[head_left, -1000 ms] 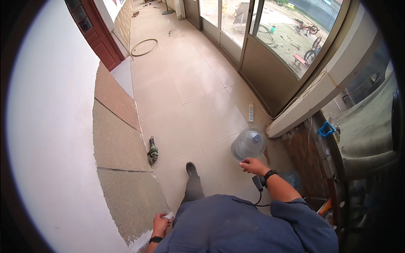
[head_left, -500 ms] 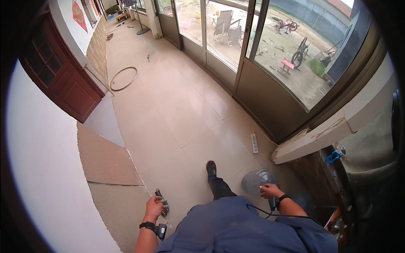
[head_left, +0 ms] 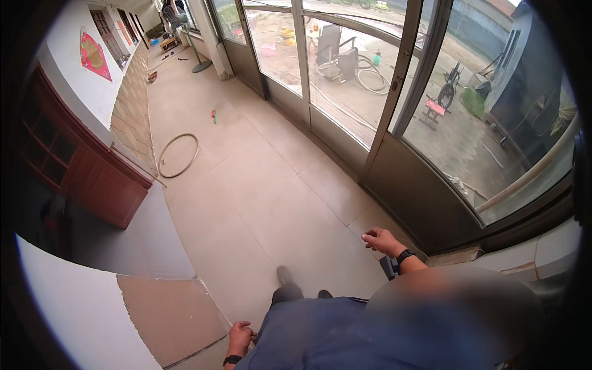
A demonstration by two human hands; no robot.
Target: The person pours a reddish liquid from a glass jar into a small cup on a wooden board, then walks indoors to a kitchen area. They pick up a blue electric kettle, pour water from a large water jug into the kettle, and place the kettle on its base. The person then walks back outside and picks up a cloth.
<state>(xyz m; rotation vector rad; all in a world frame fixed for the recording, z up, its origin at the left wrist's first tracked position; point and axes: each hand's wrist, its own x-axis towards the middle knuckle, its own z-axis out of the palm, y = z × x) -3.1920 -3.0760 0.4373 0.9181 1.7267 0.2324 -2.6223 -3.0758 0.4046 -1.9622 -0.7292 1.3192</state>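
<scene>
My left hand hangs low by my left side, fingers loosely bent and a little apart, with nothing visible in it. It is nearest to a brown board-like panel at the foot of the white wall. In front of me on the right, my right hand is raised over the tiled floor, its fingers loosely curled and nothing seen between them. A dark band with a small device is strapped at the right wrist. My shoes are on the floor below, one partly hidden by my clothing.
A hoop-like ring lies on the tiles near a dark red door at left. Farther on is a small red-green object. A stand fan stands at the far end. Framed glass doors run along the right.
I have moved forward along the floor. The clear plastic container, power strip and bundled cord have left view. My right hand has moved up and forward; my left is lower.
</scene>
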